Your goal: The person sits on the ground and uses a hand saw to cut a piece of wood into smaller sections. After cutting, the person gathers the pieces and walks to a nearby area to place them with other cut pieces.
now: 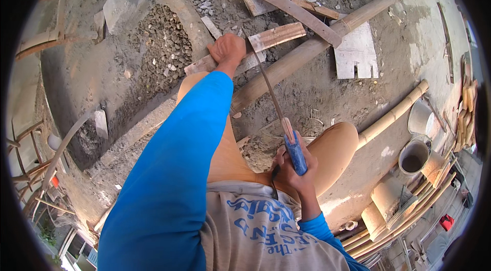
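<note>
My right hand [295, 164] is wrapped round the blue handle of a handsaw [272, 93]. Its long thin blade points up and away, crossing a narrow wooden board [279, 36] just right of my left hand. That board is worn, with whitish patches on its face, and slants from lower left to upper right. My left hand [228, 50] is closed over the board, its knuckles uppermost, so the fingertips are hidden. Close behind lies a thick round pole [287, 65], running diagonally across the ground. Both my bent knees show on either side of the saw.
A loose plank [302, 15] lies over the pole, beside a notched pale board [357, 52]. Gravel [162, 40] is heaped at left, next to a concrete ledge. On the right are a bamboo pole [394, 112], a bucket [414, 156] and stacked bamboo lengths.
</note>
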### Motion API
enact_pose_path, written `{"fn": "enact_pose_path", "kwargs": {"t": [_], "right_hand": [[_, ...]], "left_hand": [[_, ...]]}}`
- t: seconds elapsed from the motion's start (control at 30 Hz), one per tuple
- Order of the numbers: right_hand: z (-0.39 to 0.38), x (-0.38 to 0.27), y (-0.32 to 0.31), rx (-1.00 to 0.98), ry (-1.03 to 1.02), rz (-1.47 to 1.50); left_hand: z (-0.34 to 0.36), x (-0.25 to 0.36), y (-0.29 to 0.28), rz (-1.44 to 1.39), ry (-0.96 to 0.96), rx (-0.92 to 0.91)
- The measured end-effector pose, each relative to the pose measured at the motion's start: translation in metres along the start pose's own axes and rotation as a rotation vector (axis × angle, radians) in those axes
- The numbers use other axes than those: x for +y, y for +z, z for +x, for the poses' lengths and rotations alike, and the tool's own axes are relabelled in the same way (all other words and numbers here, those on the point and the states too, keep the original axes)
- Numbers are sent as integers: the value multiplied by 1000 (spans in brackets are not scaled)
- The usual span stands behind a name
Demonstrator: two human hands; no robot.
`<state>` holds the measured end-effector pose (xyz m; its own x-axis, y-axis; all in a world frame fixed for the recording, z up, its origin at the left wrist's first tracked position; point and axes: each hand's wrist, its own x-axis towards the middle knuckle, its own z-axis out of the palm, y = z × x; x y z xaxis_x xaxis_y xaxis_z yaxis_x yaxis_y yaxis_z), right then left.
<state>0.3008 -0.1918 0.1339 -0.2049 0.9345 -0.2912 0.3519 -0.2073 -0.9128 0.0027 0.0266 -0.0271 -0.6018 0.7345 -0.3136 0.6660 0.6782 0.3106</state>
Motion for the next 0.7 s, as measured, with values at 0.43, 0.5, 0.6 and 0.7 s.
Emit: {"fn": "enact_pose_path", "kwargs": {"t": [0.43,0.5,0.6,0.7], "right_hand": [[79,-1,29,-46,-42,-20],[30,-3,7,-26,-5,36],[17,17,3,33,-66,56],[94,17,23,-5,-67,-81]], "left_hand": [[14,1,-9,41,-27,-91],[7,6,-15,70,-51,-133],[8,11,-12,96,-26,-83],[11,9,1,142,-15,-57]]}}
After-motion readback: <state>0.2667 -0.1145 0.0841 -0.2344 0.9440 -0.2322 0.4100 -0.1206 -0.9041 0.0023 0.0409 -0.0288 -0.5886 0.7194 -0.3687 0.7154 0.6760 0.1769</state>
